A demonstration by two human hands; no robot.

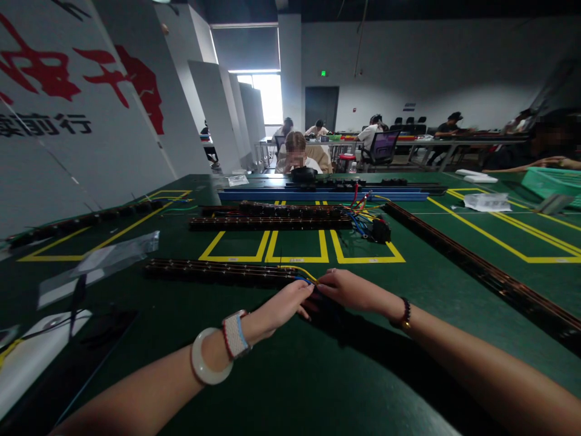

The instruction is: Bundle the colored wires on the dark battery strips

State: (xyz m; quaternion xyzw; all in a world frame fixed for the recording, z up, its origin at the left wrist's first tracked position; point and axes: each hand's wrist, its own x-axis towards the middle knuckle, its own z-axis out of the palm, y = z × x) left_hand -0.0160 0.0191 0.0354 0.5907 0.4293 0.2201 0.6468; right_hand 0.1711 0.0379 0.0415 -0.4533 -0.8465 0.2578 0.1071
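My left hand (295,300) and my right hand (342,287) meet over the green table, just off the right end of a long dark strip (218,270) with copper-coloured lines. Yellow and blue wires (299,270) run from that end into my fingers. Both hands are closed in a pinch on the wires, the fingertips nearly touching. Which wire each hand grips is partly hidden by the fingers. Beneath my right hand lies something dark, in shadow, that I cannot make out.
Behind the hands lie more dark strips (272,224) with a bundle of coloured wires (361,221). Another long strip (481,266) slants along the right. Plastic bags (118,251) lie at left, a green basket (551,184) stands far right. A person (297,154) sits across the table.
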